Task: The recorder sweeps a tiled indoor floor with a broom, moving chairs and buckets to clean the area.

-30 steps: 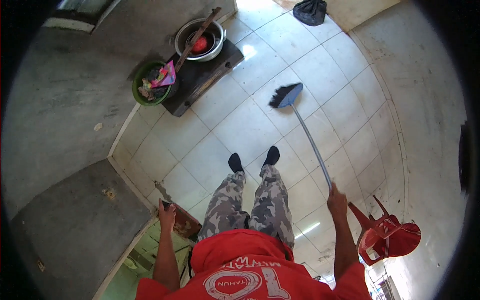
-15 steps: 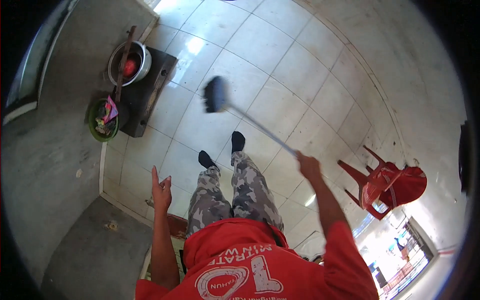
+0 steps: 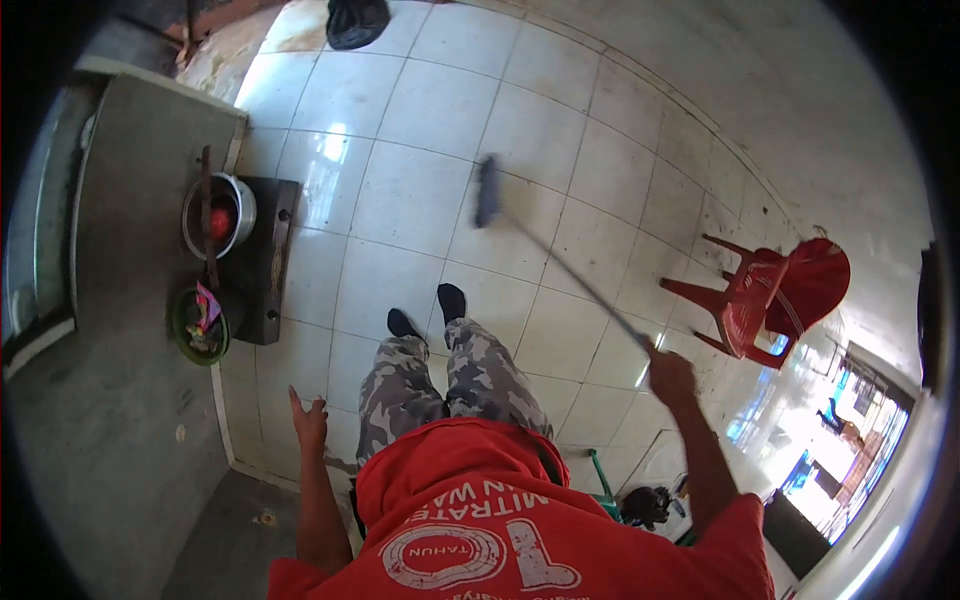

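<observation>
My right hand [image 3: 672,377] is wrapped round the end of a long-handled broom [image 3: 580,283]. Its dark, bristled head [image 3: 487,192] is over the white tiles ahead of my feet, slightly blurred; whether it touches the floor I cannot tell. My left hand [image 3: 310,420] hangs free on the left, its fingers apart and nothing in it. My feet in dark socks [image 3: 452,301] stand on the tiled floor [image 3: 410,215] between the two hands.
On the left, a dark low wooden bench [image 3: 268,265] bears a metal pot [image 3: 245,212]. Beside it is a green basin [image 3: 183,335] holding a pink item. A red plastic chair [image 3: 745,300] stands right. A black bag [image 3: 355,22] lies at the far end. Walls flank both sides.
The broom head has swung to the right, and my right hand has moved right and nearer to me. My view has shifted, showing the black bag at the far end.
</observation>
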### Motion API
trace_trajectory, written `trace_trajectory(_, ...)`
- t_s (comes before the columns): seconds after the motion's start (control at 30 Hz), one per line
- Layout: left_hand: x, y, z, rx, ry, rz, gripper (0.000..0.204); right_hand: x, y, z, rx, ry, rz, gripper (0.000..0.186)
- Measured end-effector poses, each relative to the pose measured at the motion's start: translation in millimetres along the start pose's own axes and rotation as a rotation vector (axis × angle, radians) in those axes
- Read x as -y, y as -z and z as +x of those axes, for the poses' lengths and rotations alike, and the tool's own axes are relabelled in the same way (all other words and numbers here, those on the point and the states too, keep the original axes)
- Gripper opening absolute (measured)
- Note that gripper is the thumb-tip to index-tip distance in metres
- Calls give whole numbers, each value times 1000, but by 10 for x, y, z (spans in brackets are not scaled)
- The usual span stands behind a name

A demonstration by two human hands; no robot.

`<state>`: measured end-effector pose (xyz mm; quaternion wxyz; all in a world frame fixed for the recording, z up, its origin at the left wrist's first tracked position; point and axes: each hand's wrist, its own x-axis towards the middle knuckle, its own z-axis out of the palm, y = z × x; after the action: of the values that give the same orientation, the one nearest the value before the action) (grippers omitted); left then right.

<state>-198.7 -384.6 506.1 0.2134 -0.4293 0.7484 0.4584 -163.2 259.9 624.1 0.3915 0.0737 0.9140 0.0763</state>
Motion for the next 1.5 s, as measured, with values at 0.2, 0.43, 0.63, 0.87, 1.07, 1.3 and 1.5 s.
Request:
trace_trajectory(0.2, -530, -76, 745, 140, -358, 218, 71, 2274, 257, 1438, 119, 8, 425, 40)
trace_trajectory(0.43, -963, 404, 607, 182, -403, 154, 69, 498, -313, 1548, -135, -90, 144, 33)
trace_trajectory(0.63, -308, 804, 689, 65, -130, 116, 71, -422, -65, 1023, -200, -452, -22, 23)
trace_trajectory(0.87, 144, 615, 618, 91, -34, -36, 74, 35, -523, -162, -119, -191, 456, 52)
trace_trajectory(1.07, -624, -1214, -130, 443, -797, 473, 82, 1234, -31, -605, 541, 94, 1818, 73)
trace_trajectory(1.3, 139, -3307, -565, 587, -1072, 862, 71, 1519, -957, -19, 842, -47, 2079, 57)
trace_trajectory(1.5, 721, -5218, -1887, 834, -1016, 371, 48, -30, -1249, -661, 600, -539, 2008, 53)
